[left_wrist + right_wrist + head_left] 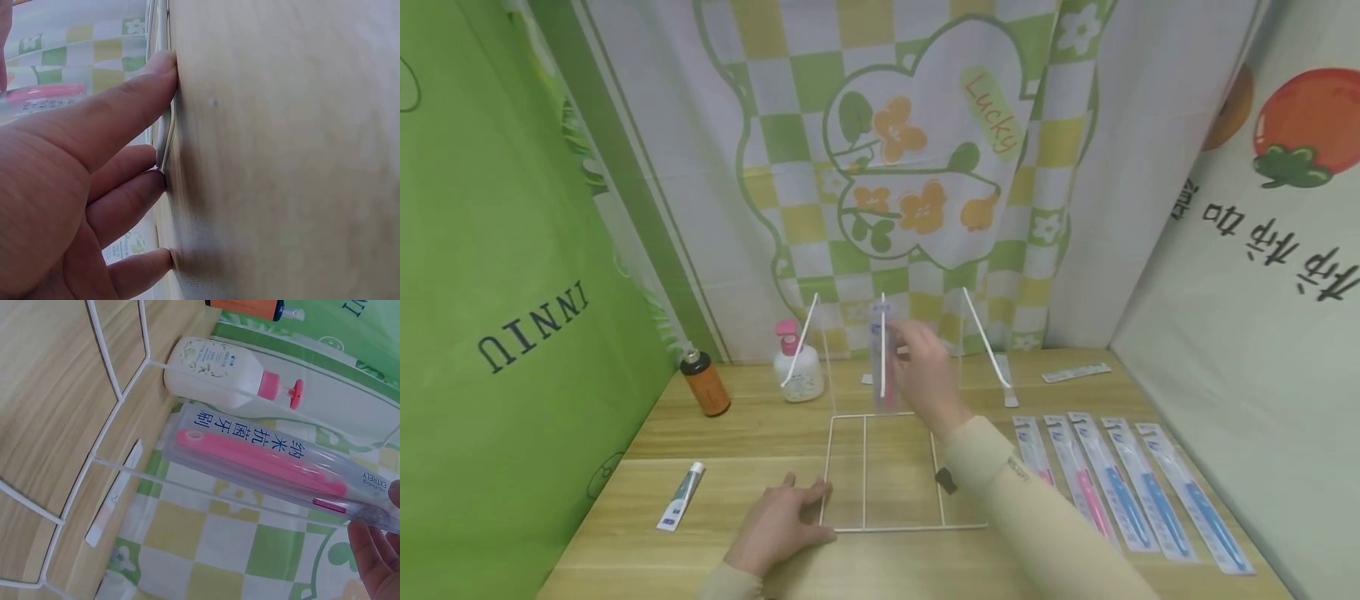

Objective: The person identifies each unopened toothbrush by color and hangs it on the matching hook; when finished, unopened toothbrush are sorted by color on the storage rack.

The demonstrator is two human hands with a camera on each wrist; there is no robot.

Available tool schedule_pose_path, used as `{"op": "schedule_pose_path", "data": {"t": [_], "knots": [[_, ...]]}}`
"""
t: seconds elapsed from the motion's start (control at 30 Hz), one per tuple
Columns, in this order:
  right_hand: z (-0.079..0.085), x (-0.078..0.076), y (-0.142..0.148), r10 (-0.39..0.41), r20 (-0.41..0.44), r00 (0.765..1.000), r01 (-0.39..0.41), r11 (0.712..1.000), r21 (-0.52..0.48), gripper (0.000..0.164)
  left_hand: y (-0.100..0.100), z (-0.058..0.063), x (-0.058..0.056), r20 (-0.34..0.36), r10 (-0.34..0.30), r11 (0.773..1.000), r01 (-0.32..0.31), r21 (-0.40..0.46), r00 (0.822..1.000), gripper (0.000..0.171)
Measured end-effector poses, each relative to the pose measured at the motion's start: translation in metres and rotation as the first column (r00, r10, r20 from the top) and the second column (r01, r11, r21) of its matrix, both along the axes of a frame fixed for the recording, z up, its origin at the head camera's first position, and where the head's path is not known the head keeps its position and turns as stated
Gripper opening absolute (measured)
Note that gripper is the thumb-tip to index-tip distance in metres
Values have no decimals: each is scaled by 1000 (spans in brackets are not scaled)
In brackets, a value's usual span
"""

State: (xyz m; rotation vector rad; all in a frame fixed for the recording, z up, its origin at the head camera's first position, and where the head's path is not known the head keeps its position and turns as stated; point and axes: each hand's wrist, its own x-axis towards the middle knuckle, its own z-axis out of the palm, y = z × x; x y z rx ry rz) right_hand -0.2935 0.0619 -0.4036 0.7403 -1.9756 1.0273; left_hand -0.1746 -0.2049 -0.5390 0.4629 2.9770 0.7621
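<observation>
My right hand (925, 371) pinches a packaged toothbrush (262, 459) by its upper end. The brush has a pink handle inside a clear blister pack, and hangs upright at the middle hook of a white wire display rack (887, 528). In the right wrist view, the thumb and fingers (369, 556) are at the pack's end, partly cut off by the frame edge. My left hand (782, 521) rests at the rack's front left corner with fingers spread. In the left wrist view, its thumb (134, 94) and fingertips touch the wire and the wooden table (287, 156).
Several packaged toothbrushes (1138, 492) lie in a row at the right. A pump bottle (801, 375) and an orange bottle (707, 387) stand at back left, a toothpaste tube (681, 497) nearer. Flat strips (1077, 372) lie behind the rack. Curtains (925, 167) enclose the table.
</observation>
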Motion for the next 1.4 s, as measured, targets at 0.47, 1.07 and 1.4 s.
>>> {"op": "schedule_pose_path", "data": {"t": [0.47, 1.07, 1.4], "knots": [[4, -16, -2, -61, 166, 984, 56, 998, 35, 39, 0, 1, 0, 4, -1, 1000, 1, -3, 1000, 77], [3, -17, -2, -107, 85, 991, 101, 993, 68, 42, 2, 0, 1, 14, 19, 1000, -19, 4, 1000, 76], [1, -13, 4, -92, 40, 995, 90, 994, 62, 40, 1, -2, 0, 15, 19, 1000, -19, -1, 1000, 77]]}}
